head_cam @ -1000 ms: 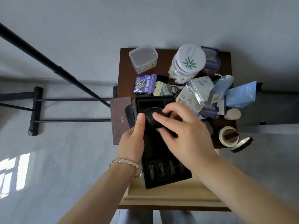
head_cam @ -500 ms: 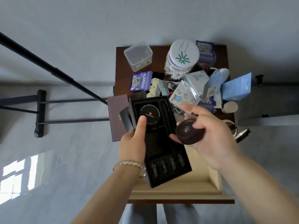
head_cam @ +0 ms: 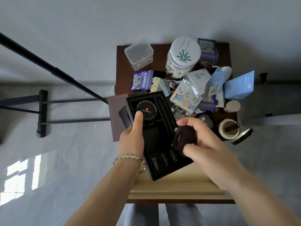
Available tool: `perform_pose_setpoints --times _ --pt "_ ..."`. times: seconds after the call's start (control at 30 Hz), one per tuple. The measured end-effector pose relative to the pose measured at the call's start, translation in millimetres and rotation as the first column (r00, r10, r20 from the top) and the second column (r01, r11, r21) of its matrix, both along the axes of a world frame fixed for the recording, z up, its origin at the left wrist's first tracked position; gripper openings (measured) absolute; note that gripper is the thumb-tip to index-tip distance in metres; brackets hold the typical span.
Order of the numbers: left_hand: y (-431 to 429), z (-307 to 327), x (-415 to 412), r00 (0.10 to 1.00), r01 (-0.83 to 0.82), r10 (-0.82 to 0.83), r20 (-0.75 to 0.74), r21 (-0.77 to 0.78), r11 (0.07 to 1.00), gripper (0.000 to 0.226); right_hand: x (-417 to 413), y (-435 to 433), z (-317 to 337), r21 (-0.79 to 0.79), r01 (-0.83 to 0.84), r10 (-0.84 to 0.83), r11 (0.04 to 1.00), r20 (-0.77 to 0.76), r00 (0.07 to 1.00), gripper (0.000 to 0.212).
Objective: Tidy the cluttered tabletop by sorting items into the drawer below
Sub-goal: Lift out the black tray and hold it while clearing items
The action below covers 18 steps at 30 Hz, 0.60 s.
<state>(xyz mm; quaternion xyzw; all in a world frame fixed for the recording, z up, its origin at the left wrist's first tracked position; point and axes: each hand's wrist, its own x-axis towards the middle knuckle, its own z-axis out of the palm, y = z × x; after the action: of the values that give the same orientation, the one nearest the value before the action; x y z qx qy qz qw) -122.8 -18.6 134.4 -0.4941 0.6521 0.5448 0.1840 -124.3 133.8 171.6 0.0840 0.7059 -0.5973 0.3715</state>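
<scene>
Black on black here: the right hand (head_cam: pixel 203 144) has pulled the dark round cap (head_cam: pixel 182 137) clear of the black case (head_cam: pixel 156 141) and now pinches it, tilted on edge, just off the case's right rim. A second ago those fingers were down on it in the case's far recess. With the cap out, a lettered disc (head_cam: pixel 147 108) shows in that recess. The left hand (head_cam: pixel 132 139) stays clamped on the case's left edge, thumb pressing the disc. The case hangs tipped, its near end over the open cream drawer (head_cam: pixel 175 185), not yet in it. Past the case's far end the brown worktop (head_cam: pixel 120 62) is heaped: a cotton-bud jar (head_cam: pixel 184 54), boxes, packets. My read: the set is being checked before stowing, so nothing is sorted away yet.
</scene>
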Motion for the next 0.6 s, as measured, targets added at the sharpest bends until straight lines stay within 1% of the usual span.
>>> perform_pose_setpoints --times 0.03,0.07,0.1,0.13,0.17,0.23,0.27,0.33,0.4,0.43,0.5,0.53,0.57,0.6 --pt "0.5 0.7 -0.2 1.0 0.011 -0.011 -0.001 0.0 1.0 0.048 2.9 -3.2 -0.7 0.083 -0.083 0.094 0.993 -0.133 0.987 0.048" --pt "1.1 1.5 0.0 1.0 0.028 -0.028 -0.005 -0.003 1.0 0.049 6.0 -6.6 -3.1 0.14 -0.099 0.134 0.985 -0.267 0.954 0.048" --pt "1.6 2.4 0.1 0.999 0.049 -0.049 -0.01 -0.006 0.999 0.05 9.0 -9.8 -6.4 0.179 -0.077 0.142 0.981 -0.388 0.911 0.048" --pt "2.1 2.9 0.6 0.998 0.067 -0.067 -0.017 -0.009 0.998 0.051 11.6 -12.4 -11.3 0.205 -0.062 0.152 0.977 -0.461 0.874 0.051" --pt "2.3 3.6 1.4 0.996 0.08 -0.08 -0.027 -0.008 0.997 0.051 14.0 -14.7 -15.3 0.233 -0.073 0.183 0.97 -0.494 0.85 0.056" --pt "2.5 4.9 3.2 0.995 0.076 -0.075 -0.063 0.005 0.997 0.05 17.1 -17.8 -21.7 0.348 -0.145 0.326 0.926 -0.548 0.77 0.056" --pt "2.5 5.1 3.6 0.994 0.072 -0.07 -0.086 0.013 0.997 0.049 17.7 -18.2 -24.5 0.414 -0.153 0.39 0.897 -0.581 0.714 0.053" --pt "2.5 3.8 3.9 0.99 0.082 -0.078 -0.121 0.03 0.996 0.046 16.6 -18.5 -27.6 0.499 -0.122 0.456 0.858 -0.633 0.626 0.042" --pt "3.5 3.6 3.3 0.986 0.082 -0.075 -0.15 0.045 0.996 0.047 15.8 -18.0 -33.2 0.536 -0.087 0.487 0.84 -0.675 0.554 0.032" --pt "3.6 3.4 2.7 0.984 0.08 -0.072 -0.161 0.045 0.996 0.05 15.6 -17.2 -36.2 0.547 -0.073 0.497 0.834 -0.688 0.529 0.032" --pt "1.3 4.7 0.2 0.985 0.057 -0.05 -0.163 0.039 0.998 0.06 13.7 -15.1 -40.2 0.546 -0.062 0.495 0.836 -0.699 0.517 0.034" --pt "-0.6 4.2 -0.5 0.989 0.031 -0.024 -0.148 0.046 0.998 0.062 13.1 -13.2 -42.3 0.518 -0.057 0.461 0.853 -0.699 0.546 0.033" --pt "-3.1 1.0 -0.9 0.991 -0.007 0.017 -0.129 0.078 0.997 0.064 11.8 -10.6 -41.8 0.464 -0.036 0.389 0.885 -0.696 0.604 0.032" --pt "-6.8 -2.2 -0.8 0.992 -0.053 0.067 -0.108 0.125 0.991 0.066 8.7 -7.9 -40.0 0.388 0.023 0.269 0.921 -0.68 0.682 0.029"
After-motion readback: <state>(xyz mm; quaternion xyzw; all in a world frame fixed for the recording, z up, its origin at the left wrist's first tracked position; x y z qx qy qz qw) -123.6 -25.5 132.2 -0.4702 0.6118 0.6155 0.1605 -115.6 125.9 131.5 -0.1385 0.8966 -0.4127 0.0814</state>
